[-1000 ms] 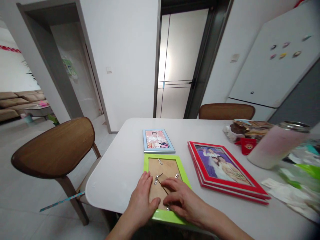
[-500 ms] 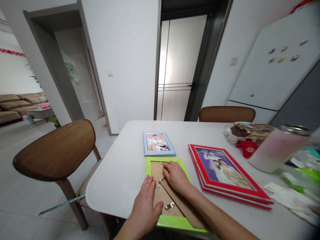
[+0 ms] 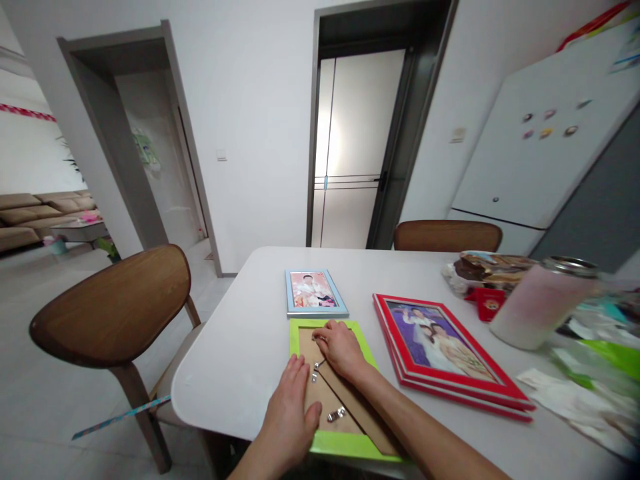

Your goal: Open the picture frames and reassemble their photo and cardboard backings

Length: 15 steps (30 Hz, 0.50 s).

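A lime-green picture frame (image 3: 345,445) lies face down at the table's near edge, its brown backing board (image 3: 326,393) showing. A long brown support leg (image 3: 367,417) runs diagonally over the board. My left hand (image 3: 290,410) rests open on the frame's left side, fingers stretched out and thumb apart. Near the board's top, my right hand (image 3: 340,350) pinches a small metal clip (image 3: 315,338), partly hidden by the fingers. Other metal clips (image 3: 336,415) sit on the board, between my hands and lower down.
Beyond the green frame lies a light-blue photo frame (image 3: 316,293). Stacked red photo frames (image 3: 450,343) are to the right. Farther right stand a pink-white tumbler (image 3: 543,303), a food package (image 3: 487,270) and crumpled tissues (image 3: 560,393). A wooden chair (image 3: 113,303) is at the left.
My right fingers have shifted slightly left along the board's top with the clip. The left hand stays on the frame. The view has tilted up slightly.
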Each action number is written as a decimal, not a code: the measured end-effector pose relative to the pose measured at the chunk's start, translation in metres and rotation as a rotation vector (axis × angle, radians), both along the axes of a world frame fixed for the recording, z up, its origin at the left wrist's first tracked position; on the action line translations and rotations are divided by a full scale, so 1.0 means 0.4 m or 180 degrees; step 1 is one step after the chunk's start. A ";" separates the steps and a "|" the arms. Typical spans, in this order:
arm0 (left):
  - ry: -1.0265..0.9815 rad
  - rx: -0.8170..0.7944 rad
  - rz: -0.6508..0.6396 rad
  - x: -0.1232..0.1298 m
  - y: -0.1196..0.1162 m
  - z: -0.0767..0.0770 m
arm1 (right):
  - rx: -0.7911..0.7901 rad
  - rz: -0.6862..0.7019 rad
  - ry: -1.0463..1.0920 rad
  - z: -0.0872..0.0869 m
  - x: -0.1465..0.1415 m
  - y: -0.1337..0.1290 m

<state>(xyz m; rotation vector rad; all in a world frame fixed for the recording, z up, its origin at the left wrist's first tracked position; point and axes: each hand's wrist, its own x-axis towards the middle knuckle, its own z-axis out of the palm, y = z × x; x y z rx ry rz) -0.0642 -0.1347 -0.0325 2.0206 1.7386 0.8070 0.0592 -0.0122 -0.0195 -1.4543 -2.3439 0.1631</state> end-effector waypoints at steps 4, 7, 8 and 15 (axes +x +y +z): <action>-0.0037 -0.0022 0.0064 -0.001 -0.003 0.001 | 0.0008 0.0110 0.0108 0.036 0.025 -0.042; -0.0122 -0.0017 0.0089 0.000 -0.005 0.000 | -0.0128 0.0227 0.0144 0.051 0.079 -0.109; -0.0154 -0.0018 0.0092 0.000 -0.005 0.000 | -0.0275 0.0249 0.0116 0.051 0.097 -0.131; -0.0423 0.0013 0.0162 0.001 -0.001 -0.002 | -0.0557 0.0236 0.0241 0.055 0.136 -0.184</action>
